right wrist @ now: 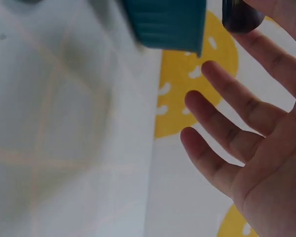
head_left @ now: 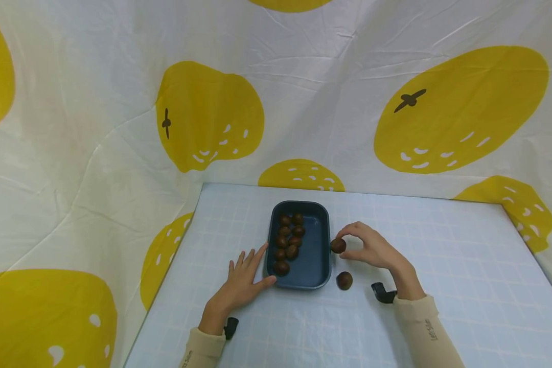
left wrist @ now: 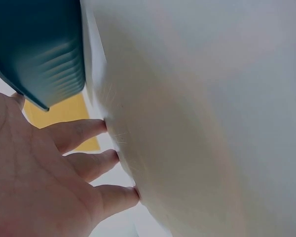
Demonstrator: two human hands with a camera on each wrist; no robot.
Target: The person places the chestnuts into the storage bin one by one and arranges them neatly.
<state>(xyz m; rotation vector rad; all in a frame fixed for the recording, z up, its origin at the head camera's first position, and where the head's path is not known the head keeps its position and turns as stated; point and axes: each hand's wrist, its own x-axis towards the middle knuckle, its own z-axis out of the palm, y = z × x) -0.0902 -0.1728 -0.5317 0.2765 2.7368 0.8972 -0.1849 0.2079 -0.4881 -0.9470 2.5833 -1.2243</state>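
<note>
A dark blue rectangular tray (head_left: 316, 260) stands on the table, with several round brown chestnuts (head_left: 282, 241) gathered along its left side. My right hand (head_left: 370, 246) pinches one chestnut (head_left: 338, 246) between thumb and index finger, just outside the tray's right rim. In the right wrist view that held chestnut (right wrist: 241, 16) shows at the top, and the other fingers are spread apart from it. Another chestnut (head_left: 344, 280) lies on the table below the right hand. My left hand (head_left: 241, 282) has its fingers spread, with thumb and index finger at the tray's lower left edge and other fingertips on the tabletop.
A pale checked cloth (head_left: 464, 266) covers the table. Behind and to the left hangs a white curtain (head_left: 313, 112) printed with large yellow fruit. Black wrist-camera mounts (head_left: 384, 293) stick out beside both wrists.
</note>
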